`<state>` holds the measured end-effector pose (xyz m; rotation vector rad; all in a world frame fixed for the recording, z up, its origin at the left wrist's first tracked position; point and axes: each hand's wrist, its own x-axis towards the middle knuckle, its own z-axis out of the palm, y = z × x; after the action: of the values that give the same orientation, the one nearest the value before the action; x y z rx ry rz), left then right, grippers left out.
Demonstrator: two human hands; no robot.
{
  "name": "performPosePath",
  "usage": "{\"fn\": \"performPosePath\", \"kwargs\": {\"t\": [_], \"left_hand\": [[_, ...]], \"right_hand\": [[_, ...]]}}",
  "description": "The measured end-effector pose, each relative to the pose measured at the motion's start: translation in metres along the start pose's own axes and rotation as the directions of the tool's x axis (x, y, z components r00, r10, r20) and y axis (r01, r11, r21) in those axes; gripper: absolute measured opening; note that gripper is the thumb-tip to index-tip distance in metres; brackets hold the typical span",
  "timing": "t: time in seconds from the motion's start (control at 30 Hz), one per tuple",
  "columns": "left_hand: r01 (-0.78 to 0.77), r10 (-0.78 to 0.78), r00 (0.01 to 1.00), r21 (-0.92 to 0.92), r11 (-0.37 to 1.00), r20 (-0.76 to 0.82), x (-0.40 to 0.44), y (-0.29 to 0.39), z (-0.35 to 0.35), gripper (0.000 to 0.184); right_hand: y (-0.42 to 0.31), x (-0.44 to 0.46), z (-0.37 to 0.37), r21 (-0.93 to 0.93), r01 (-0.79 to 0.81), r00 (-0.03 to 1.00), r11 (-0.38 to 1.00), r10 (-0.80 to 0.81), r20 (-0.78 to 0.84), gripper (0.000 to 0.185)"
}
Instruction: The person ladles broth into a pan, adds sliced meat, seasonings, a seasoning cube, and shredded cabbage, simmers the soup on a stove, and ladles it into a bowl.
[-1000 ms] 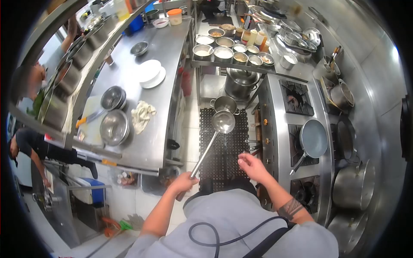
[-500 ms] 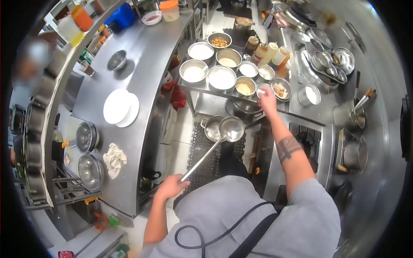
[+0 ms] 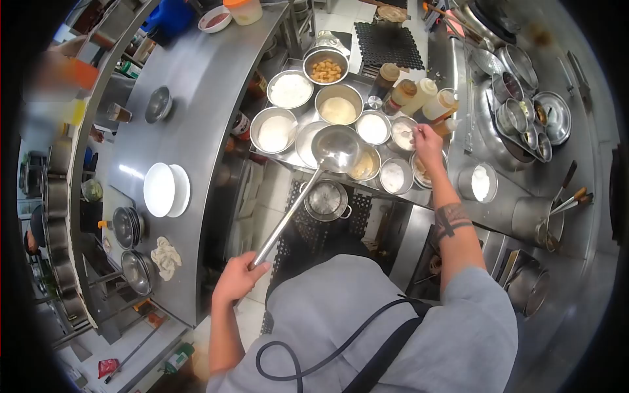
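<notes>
My left hand [image 3: 241, 276] is wrapped round the handle end of a long metal ladle [image 3: 335, 148]. The ladle's bowl hangs over the near tubs on the metal stand, partly covering a tub of white powder [image 3: 305, 145] and one with a yellowish paste [image 3: 365, 164]. At the rim of a small tub of white seasoning [image 3: 401, 133], my right hand [image 3: 429, 145] has its fingers pinched on what looks like a small spoon dipping into that tub. Below the right wrist, another tub of white powder [image 3: 394, 175] stands beside a partly hidden tub of brownish food [image 3: 421, 171].
Sauce bottles [image 3: 419, 95] stand behind the tubs, near a bowl of brown chunks [image 3: 325, 67]. A pot [image 3: 325, 200] sits low beneath the ladle. White plates [image 3: 159, 190] and a cloth [image 3: 166, 258] lie on the left counter [image 3: 190, 118]. Pans and utensils crowd the right side.
My right hand has moved from the front tub of white powder to the small seasoning tub behind it. My left hand has swung the ladle forward, over the tubs. The view has shifted closer to the stand.
</notes>
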<state>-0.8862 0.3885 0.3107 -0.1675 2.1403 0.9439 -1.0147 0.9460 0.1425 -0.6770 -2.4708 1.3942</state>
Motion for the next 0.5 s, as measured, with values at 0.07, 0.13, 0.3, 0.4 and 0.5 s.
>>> {"fn": "performPosePath", "kwargs": {"t": [0.07,0.13,0.3,0.4,0.5], "left_hand": [[0.028,-0.028,1.000,-0.014,1.000,0.005,0.003,0.019,-0.002,0.031],[0.060,-0.060,0.998,-0.034,0.998,0.004,0.008,0.032,-0.002,0.031],[0.084,-0.084,0.996,-0.019,0.996,0.009,0.016,0.049,0.002,0.030],[0.092,-0.092,0.996,-0.044,0.995,0.015,0.016,0.052,0.007,0.030],[0.091,-0.091,0.996,-0.056,0.994,0.003,0.017,0.052,0.010,0.031]], "right_hand": [[0.006,-0.013,-0.020,-0.187,0.126,0.990,0.974,-0.135,-0.037,0.024],[0.018,-0.038,-0.030,-0.266,0.240,0.963,0.933,-0.263,-0.052,0.025],[0.033,-0.084,-0.032,-0.384,0.331,0.896,0.862,-0.415,-0.160,0.030],[-0.006,-0.090,-0.015,0.141,0.229,0.949,0.963,-0.188,-0.253,0.034],[-0.031,-0.071,0.010,-0.009,0.177,0.966,0.984,-0.175,-0.189,0.033]]}}
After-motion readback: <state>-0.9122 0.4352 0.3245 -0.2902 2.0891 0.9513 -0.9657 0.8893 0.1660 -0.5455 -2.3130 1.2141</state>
